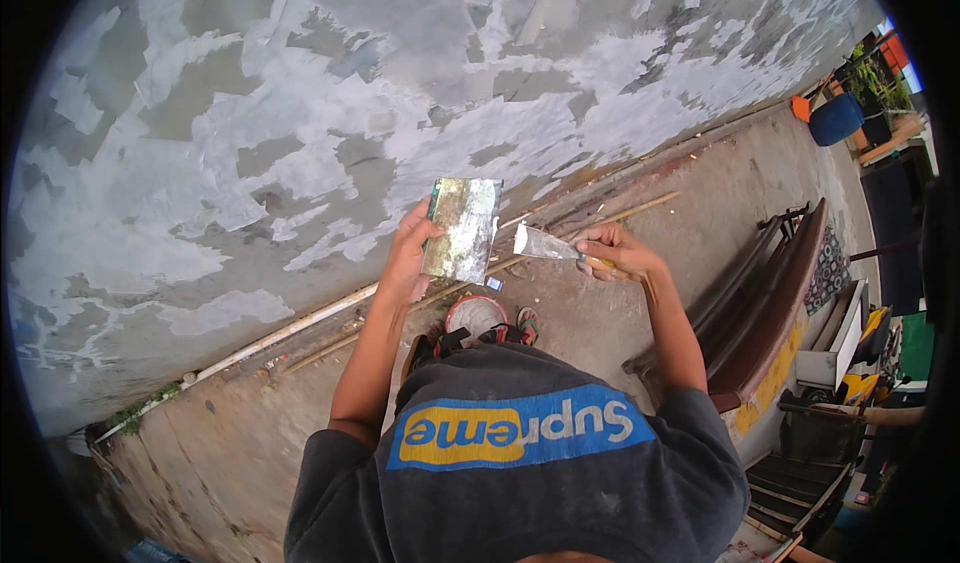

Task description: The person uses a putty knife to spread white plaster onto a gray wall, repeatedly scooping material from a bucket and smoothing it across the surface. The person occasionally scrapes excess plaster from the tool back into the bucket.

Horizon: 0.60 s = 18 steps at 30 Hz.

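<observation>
Left hand (408, 253) grips a putty-smeared board (462, 229) upright; right hand (612, 253) is clamped on a putty knife (545, 244), blade just right of the board. Wall (300, 113) ahead is patchily skimmed, grey gaps remain. Bucket (477, 316) near the feet. Looks partway.

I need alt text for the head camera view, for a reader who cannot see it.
A person's left hand holds a flat smeared board while the right hand holds a putty knife beside it, facing a patchy grey wall. A round tub sits near their sandals.
</observation>
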Motion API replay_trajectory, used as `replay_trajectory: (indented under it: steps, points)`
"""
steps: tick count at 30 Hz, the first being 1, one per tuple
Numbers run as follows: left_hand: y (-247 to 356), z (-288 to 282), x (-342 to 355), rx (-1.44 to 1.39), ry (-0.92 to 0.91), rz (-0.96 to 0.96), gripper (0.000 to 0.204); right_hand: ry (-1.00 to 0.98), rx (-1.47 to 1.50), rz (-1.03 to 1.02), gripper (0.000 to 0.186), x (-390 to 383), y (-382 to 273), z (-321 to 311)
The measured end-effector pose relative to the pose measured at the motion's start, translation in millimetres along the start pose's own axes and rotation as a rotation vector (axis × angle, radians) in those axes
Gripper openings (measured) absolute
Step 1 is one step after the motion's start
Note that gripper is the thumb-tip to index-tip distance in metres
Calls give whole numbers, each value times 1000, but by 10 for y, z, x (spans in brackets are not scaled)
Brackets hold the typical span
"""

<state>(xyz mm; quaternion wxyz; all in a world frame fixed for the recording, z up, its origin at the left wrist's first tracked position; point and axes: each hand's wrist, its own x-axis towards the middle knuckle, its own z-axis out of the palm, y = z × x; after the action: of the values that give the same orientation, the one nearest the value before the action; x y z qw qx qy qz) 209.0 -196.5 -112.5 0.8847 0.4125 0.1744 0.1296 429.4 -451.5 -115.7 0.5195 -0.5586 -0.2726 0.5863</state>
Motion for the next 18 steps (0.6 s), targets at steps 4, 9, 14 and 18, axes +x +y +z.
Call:
replay_trajectory:
  steps: [4,9,14,18]
  points:
    - [21,155,-11,-124,125,-124,46,403,-41,-431,25,-118,-234,364]
    - [-84,211,57,-361,221,-250,43,602,-1021,-919,54,165,-281,725]
    - [-233,-89,144,-395,65,-227,42,596,-1190,-943,55,110,-45,892]
    - [11,248,46,-308,298,-127,44,529,-1090,-729,38,-135,60,727]
